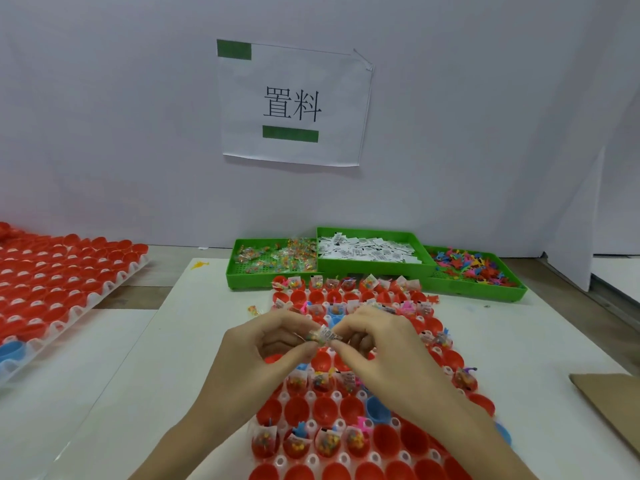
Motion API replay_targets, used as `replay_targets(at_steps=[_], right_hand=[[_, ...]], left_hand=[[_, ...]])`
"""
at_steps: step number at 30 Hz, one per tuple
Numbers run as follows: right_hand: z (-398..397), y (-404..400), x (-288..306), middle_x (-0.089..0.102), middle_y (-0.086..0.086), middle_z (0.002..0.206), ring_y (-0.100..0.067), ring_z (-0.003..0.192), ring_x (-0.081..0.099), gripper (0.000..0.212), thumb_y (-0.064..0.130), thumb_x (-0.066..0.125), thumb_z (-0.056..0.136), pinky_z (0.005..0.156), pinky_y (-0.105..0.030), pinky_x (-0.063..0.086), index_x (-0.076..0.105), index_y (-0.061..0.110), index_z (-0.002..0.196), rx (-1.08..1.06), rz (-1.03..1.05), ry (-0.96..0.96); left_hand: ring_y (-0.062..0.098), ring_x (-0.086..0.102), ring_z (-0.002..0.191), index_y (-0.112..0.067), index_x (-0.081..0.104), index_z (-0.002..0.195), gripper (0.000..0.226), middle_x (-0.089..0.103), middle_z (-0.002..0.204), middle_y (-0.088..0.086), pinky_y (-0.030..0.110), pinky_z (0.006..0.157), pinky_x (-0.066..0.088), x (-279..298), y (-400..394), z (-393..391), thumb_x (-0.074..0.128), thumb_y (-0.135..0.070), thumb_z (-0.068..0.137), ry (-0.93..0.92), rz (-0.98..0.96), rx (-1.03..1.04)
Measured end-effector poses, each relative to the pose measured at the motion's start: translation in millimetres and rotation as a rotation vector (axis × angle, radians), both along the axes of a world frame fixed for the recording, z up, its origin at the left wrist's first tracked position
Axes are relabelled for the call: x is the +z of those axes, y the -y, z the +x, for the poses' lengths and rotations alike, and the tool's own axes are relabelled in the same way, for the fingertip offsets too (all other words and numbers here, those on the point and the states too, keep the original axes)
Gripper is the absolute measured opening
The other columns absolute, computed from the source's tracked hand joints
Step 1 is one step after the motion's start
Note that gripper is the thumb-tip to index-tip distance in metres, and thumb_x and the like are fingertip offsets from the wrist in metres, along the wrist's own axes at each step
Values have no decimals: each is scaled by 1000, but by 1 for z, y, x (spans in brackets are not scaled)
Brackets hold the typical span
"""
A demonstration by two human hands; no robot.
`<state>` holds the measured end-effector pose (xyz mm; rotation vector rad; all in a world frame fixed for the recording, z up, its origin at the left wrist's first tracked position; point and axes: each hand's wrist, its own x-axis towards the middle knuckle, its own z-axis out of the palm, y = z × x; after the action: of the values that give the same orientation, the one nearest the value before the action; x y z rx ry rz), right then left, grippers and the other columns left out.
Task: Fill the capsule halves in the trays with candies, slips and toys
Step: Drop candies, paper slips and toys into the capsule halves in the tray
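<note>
Fingers [304, 346] of the left hand [263, 351] and right hand [377, 344] together pinch a candy packet [322, 335] above the capsule tray [346, 459].

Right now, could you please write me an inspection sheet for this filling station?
Surface: white sheet over a wooden table.
Job's things: capsule tray partly filled, many red halves empty; three green bins hold candies, slips and toys; second tray waits at left.
Clutter: stray candy packet; yellow toy; cardboard at right.
Grippers: left hand and right hand both pinch one candy packet.
Cables: nothing seen.
Surroundings: white partition with paper sign.
</note>
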<state>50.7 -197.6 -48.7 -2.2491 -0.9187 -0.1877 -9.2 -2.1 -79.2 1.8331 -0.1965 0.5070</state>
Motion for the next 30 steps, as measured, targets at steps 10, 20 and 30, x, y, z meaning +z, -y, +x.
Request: replay_targets(at_steps=[10, 20, 30], right_hand=[[-3, 2, 0, 56, 15, 96, 3, 88, 54, 18, 18, 60, 102, 78, -10, 44, 74, 21, 113, 100, -38, -15], [70, 48, 20, 73, 13, 88, -2, 83, 69, 22, 8, 61, 99, 72, -16, 57, 74, 25, 103, -277, 301, -22], [233, 125, -1, 72, -22, 119, -35, 110, 68, 27, -7, 60, 95, 94, -38, 53, 74, 1, 117, -741, -193, -56]], left_hand=[[19, 74, 76, -21, 75, 87, 12, 74, 82, -5, 28, 70, 60, 2, -2, -1, 82, -25, 78, 93, 177, 67], [16, 72, 71, -25, 75, 87, 14, 74, 78, -5, 23, 69, 59, 4, -1, -4, 83, -28, 76, 75, 144, 60], [15, 71, 72, -25, 76, 88, 14, 74, 79, -6, 21, 70, 58, 1, -2, -2, 81, -24, 75, 77, 178, 81]])
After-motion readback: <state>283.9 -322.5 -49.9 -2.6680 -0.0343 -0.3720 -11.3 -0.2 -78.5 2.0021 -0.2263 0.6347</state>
